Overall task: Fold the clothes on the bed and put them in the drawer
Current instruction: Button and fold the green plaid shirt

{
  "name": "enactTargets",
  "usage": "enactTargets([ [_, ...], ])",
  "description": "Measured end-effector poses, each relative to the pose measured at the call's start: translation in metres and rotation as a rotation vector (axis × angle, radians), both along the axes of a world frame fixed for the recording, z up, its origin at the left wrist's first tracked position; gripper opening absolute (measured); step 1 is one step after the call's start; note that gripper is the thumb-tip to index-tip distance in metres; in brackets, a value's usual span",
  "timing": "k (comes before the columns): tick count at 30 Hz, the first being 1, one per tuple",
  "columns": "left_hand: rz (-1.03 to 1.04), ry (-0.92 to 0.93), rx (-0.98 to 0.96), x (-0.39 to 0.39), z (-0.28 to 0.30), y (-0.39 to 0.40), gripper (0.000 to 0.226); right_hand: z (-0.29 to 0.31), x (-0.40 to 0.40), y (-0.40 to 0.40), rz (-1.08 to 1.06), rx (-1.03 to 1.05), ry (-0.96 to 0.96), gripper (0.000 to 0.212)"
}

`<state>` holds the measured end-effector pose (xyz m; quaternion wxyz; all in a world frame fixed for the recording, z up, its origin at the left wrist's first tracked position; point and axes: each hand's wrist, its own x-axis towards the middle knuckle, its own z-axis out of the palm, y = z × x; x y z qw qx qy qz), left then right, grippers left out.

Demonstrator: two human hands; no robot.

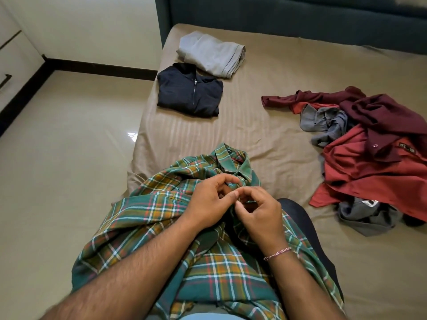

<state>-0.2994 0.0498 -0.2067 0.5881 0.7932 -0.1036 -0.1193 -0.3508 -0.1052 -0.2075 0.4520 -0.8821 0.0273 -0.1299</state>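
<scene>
Plainly, the plaid shirt (pixel 184 227) is draped over the person's lap at the near edge of the bed (pixel 254 139), its collar pointing away toward the headboard and its long axis running from the lap outward, hem nearest. Just below the collar the placket is pinched by the fingers of both hands: the left hand (pixel 208 199) and the right hand (pixel 258 211) are curled in on the cloth, tips nearly touching, seemingly at a button. A misaligned button could be fastened, so that the fold would come out skewed; the loose left side, hanging past the bed edge, could be dragged to the floor. Farther off, two folded garments, a dark jacket (pixel 189 91) and a grey piece (pixel 212 54), lie near the headboard; a red and grey heap (pixel 369 146) waits unfolded at the right.
</scene>
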Motion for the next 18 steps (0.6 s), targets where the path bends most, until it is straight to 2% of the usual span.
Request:
enactTargets([
  [2,-0.007,-0.013,0.002,0.0012,-0.0002,0.0000,0.029,0.0003,-0.0018,0.0022,-0.025,-0.016,-0.009,0.023],
  [5,0.000,-0.013,-0.027,0.0021,0.0003,-0.0002,0.034,0.0028,-0.0024,0.0003,-0.048,0.072,0.002,0.021],
  [10,-0.074,-0.089,0.041,0.0024,0.0038,0.0044,0.034,0.0054,-0.0003,0.0025,0.013,-0.118,-0.025,0.018],
  [18,-0.137,0.024,0.025,0.0039,0.0068,0.0045,0.031,0.0021,-0.0045,0.0080,0.021,-0.298,-0.045,0.012],
])
